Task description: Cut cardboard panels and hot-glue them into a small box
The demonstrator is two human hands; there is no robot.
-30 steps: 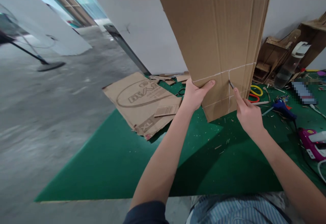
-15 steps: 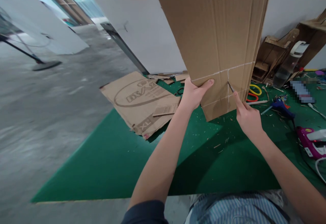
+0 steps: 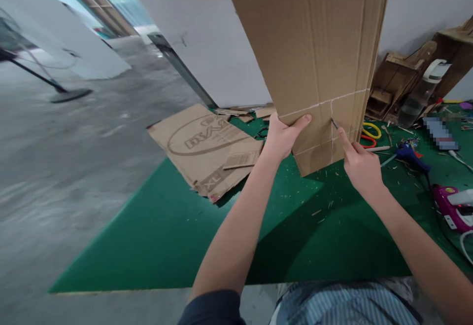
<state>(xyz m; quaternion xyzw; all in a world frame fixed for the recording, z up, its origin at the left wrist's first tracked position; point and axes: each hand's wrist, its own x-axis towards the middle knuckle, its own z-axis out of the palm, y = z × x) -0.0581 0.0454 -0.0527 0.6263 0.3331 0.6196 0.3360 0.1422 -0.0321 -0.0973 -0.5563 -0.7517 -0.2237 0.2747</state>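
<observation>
A tall sheet of brown cardboard (image 3: 310,44) stands tilted over the green table. White lines cross its lower part, one running down between two that go across. My left hand (image 3: 283,137) grips the sheet's left edge, thumb flat on the front and fingers hidden behind. In my right hand (image 3: 362,167) is a slim craft knife (image 3: 334,124), its handle mostly covered by my closed fingers. The forefinger stretches along it. Its tip touches the cardboard at the upright white line.
Printed cardboard (image 3: 199,142) lies left on the green table (image 3: 155,236). To the right are scissors (image 3: 372,130), a blue glue gun (image 3: 410,157), a phone (image 3: 440,132), a bottle (image 3: 421,93) and a magenta device (image 3: 451,206). A white wall (image 3: 207,29) rises behind.
The view has shifted slightly. The knife and my right hand have moved a little down along the upright line. My left hand keeps the same grip on the cardboard.
</observation>
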